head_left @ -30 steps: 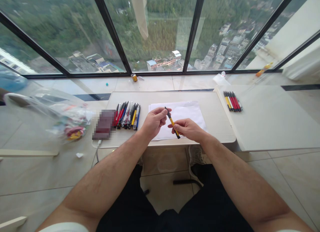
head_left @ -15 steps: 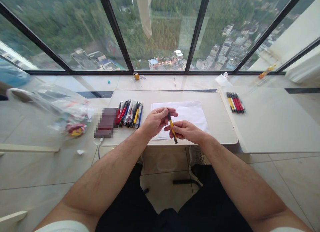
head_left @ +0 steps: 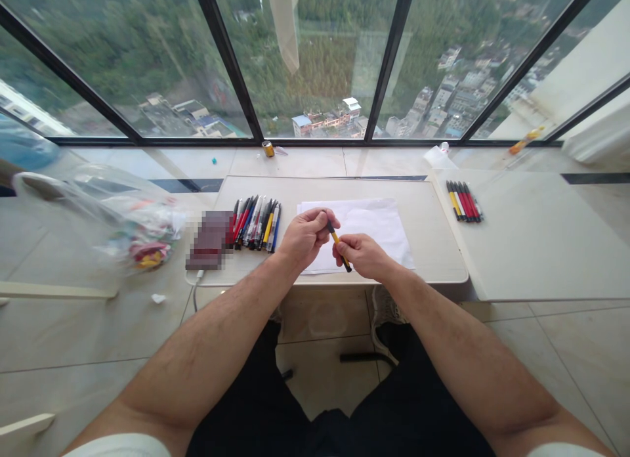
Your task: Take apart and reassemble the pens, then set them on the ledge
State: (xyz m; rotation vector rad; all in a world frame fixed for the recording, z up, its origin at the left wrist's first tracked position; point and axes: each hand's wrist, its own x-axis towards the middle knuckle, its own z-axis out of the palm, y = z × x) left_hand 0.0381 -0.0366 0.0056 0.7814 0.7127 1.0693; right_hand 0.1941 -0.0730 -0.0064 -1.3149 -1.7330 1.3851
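Note:
A yellow and black pen (head_left: 339, 246) is gripped by both hands above the white paper (head_left: 367, 226) on the small table (head_left: 428, 247). My left hand (head_left: 306, 235) is closed round the pen's upper end. My right hand (head_left: 359, 255) pinches the lower part, and the black tip sticks out below the fingers. A row of several pens (head_left: 254, 223) in red, blue, black and yellow lies on the table just left of my left hand.
A second group of several red, yellow and black pens (head_left: 463, 201) lies on a white board (head_left: 536, 247) to the right. A blurred dark object (head_left: 210, 239) sits at the table's left end. A clear plastic bag (head_left: 123, 220) lies on the floor, left. Windows stand behind.
My hands have drawn closer together on the pen. The left hand has closed more tightly over its upper end, and the pen has turned a little more upright.

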